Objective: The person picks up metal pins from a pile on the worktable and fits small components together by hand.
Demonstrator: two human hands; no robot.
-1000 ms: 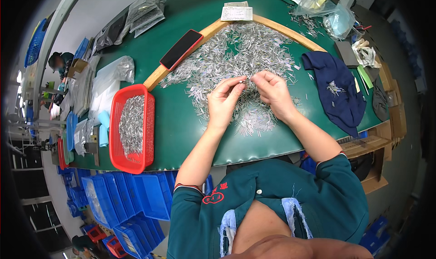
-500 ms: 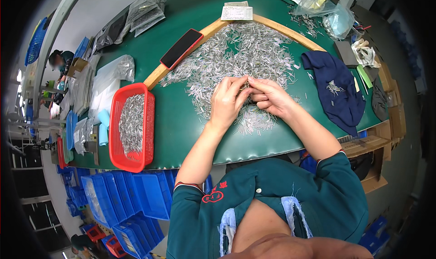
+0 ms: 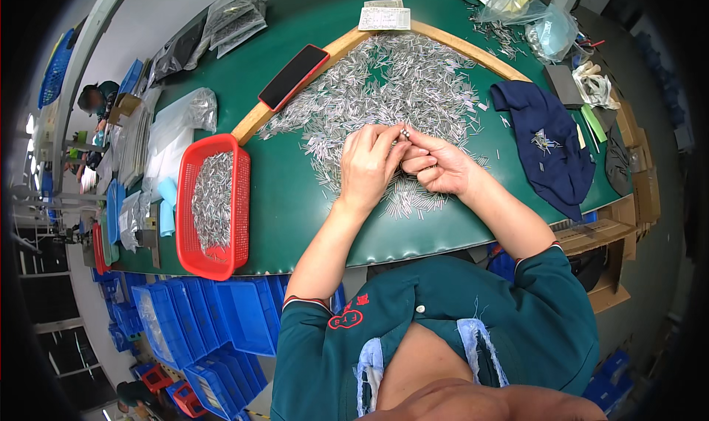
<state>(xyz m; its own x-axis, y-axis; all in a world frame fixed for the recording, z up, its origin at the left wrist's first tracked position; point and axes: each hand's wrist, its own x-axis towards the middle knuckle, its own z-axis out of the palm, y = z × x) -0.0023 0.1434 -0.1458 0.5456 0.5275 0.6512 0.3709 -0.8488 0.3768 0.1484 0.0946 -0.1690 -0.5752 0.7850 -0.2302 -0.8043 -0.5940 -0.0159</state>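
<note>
Nearest, a dark green short-sleeved shirt with red embroidery. Beneath the front edge of the green surface, to the left, stacked blue plastic bins. Up on the left, a red perforated plastic basket, well filled with slim silvery rods. Mid-surface, left hand and right hand meeting at the fingertips. Left fingers drawn nearly together, pinching small shiny metal pieces at the tips; right fingers curled, tips against the same pieces, impossible to tell whether gripping. Under and beyond both hands, a broad loose heap of silvery rods. To the right, a navy cloth, with a few rods on top. Farther, two wooden strips angled around the heap, a red-edged smartphone lying across the left one, a paper slip at the corner. Farthest left, stacked clear plastic bags.
</note>
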